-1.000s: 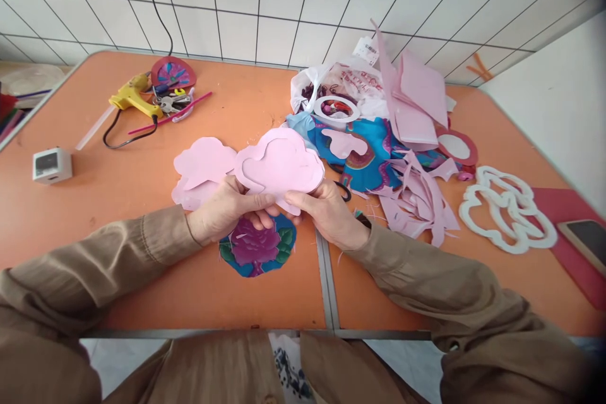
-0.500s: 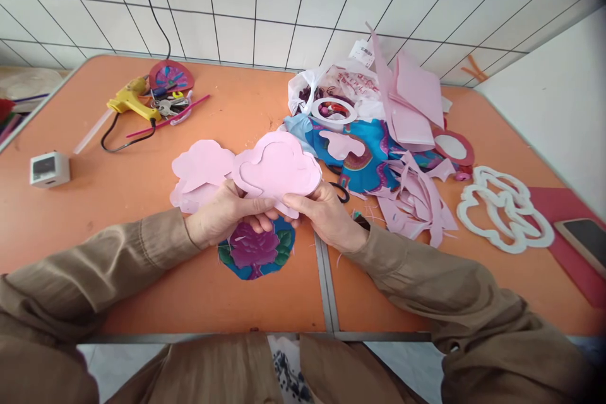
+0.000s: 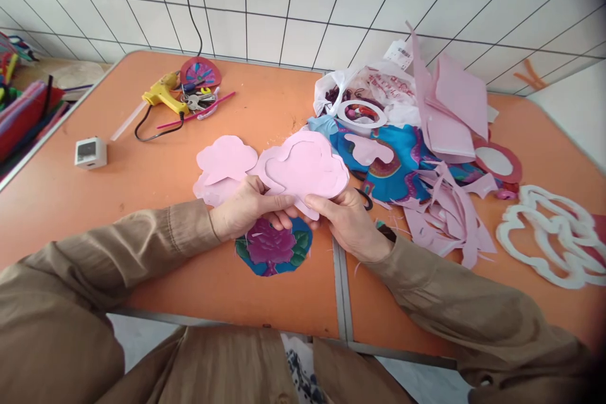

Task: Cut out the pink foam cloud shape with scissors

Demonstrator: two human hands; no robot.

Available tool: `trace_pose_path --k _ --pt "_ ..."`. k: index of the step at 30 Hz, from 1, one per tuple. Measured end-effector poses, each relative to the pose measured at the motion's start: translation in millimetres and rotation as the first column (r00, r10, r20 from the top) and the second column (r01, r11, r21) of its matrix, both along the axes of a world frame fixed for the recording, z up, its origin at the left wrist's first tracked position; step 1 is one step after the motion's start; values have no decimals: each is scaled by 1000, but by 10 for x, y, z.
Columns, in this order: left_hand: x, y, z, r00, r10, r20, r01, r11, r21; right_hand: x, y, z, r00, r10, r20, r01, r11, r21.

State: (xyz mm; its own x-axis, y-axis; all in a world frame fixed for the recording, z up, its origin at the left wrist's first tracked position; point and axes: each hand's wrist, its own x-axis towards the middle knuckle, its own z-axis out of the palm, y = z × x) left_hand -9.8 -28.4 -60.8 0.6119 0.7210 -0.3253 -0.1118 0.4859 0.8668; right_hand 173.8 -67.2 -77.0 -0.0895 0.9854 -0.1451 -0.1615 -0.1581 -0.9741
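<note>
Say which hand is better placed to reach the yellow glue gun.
The left hand, probably: the glue gun lies on that side, nearer to it than to the right hand. Both hold the layered pink cutouts, so the left would need to let go.

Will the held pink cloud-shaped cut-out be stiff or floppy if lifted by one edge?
The pink cloud-shaped cut-out is probably light, since it looks thin. It seems fairly stiff, spreading nearly flat beyond the left hand and right hand, though support underneath is hidden. Its layers might slip if loose, as their outlines don't align.
</note>
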Motion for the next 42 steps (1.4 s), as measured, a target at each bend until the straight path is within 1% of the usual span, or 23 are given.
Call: trace_pose_path --k 5,10,15,17,19,21,23,29,34,42 --pt "-13 13 5 999 -23 37 23 1000 -9 10 -11 -16 1000 -14 13 14 1000 -3" --pt "-39 43 -38 994 -39 106 46 997 -61 1 4 -11 1000 -19 10 20 1000 -13" --pt "-39 60 -49 986 -39 161 46 998 -40 -12 4 22 1000 -16 21 16 1000 -21" --pt "-36 58 -29 990 -46 137 50 998 -29 -14 5 31 999 -23 25 24 999 -28" --pt "-35 50 -7 996 -62 71 62 998 -9 -12 8 32 1000 -15 23 16 1000 -25" --pt "-35 38 7 997 -80 4 80 997 24 -7 11 26 1000 3 16 -3 1000 -3" --pt "-36 30 6 996 -89 -27 90 995 38 -3 13 20 1000 19 10 -20 1000 21" --pt "-17 40 -10 1000 -10 9 10 1000 16 -6 10 36 999 29 37 -31 999 44" --pt "5 26 18 1000 0 11 0 1000 -10 -10 10 77 997 55 51 -56 998 31" --pt "17 13 29 999 24 36 -24 1000 2 -9 11 117 994 87 67 -88 996 16"
